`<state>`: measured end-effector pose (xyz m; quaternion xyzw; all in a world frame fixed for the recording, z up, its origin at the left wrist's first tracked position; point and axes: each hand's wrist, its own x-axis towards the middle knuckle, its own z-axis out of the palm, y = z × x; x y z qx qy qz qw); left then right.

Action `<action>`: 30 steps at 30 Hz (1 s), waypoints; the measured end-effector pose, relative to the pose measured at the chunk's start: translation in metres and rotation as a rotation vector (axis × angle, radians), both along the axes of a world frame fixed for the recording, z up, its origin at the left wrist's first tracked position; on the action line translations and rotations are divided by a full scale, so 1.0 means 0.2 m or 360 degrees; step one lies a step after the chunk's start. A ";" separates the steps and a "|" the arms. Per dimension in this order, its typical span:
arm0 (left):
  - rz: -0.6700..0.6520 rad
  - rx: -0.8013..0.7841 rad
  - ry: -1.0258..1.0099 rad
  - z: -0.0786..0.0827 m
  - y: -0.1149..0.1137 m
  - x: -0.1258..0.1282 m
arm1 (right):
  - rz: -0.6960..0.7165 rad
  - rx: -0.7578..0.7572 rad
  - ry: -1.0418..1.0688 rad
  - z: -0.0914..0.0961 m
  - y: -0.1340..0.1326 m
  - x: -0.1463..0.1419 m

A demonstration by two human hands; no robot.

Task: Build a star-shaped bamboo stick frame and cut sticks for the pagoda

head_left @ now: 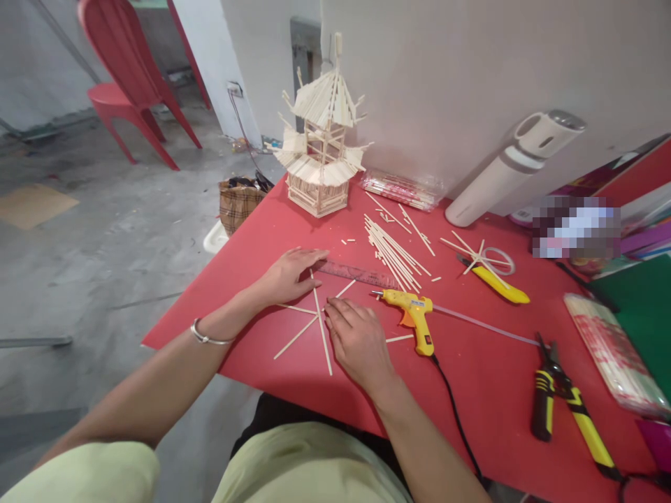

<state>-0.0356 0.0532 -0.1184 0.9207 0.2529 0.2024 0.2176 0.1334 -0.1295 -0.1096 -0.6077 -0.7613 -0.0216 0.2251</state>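
Observation:
Thin wooden sticks (316, 307) lie crossed in a star on the red tabletop, close to the table's front edge. My left hand (288, 276) rests flat with fingers stretched out, over the left end of a clear ruler (361, 272) and by the star's upper tip. At the star's middle, the fingers of my right hand (359, 339) are pressed together on a stick, hiding part of it. Just right of that hand lies a yellow glue gun (416, 314), with a glue stick (482, 324) sticking out of its back.
A stick-built pagoda model (319, 154) stands at the back corner. Loose sticks (393, 251), a second stick star (479, 258), a yellow cutter (500, 284), pliers (556, 377), a pale flask (503, 178) and packed sticks (613, 349) lie to the right. The glue gun's cord (453, 405) runs off the front edge.

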 end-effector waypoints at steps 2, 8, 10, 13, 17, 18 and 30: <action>-0.0001 -0.0002 0.0001 0.00 0.00 0.00 | 0.0002 -0.0001 0.0001 0.00 0.00 0.00; -0.0010 -0.0015 -0.0009 0.01 0.00 0.00 | 0.0004 -0.0004 0.0008 0.00 0.00 0.00; -0.0008 -0.0019 -0.0010 0.01 0.00 0.00 | 0.0003 0.0007 0.0005 0.01 0.00 0.00; -0.0004 -0.0019 0.0001 0.01 0.00 0.00 | 0.0004 0.0006 0.0005 0.01 0.00 0.00; 0.0001 -0.0015 0.0001 0.00 0.00 0.00 | 0.0005 -0.0008 -0.0002 0.00 0.00 0.00; -0.0001 -0.0013 -0.0002 0.00 0.00 0.00 | 0.0006 -0.0004 -0.0002 0.00 0.00 0.00; -0.0001 -0.0011 -0.0016 -0.01 0.00 0.00 | 0.0011 0.0004 0.0007 0.00 0.00 0.00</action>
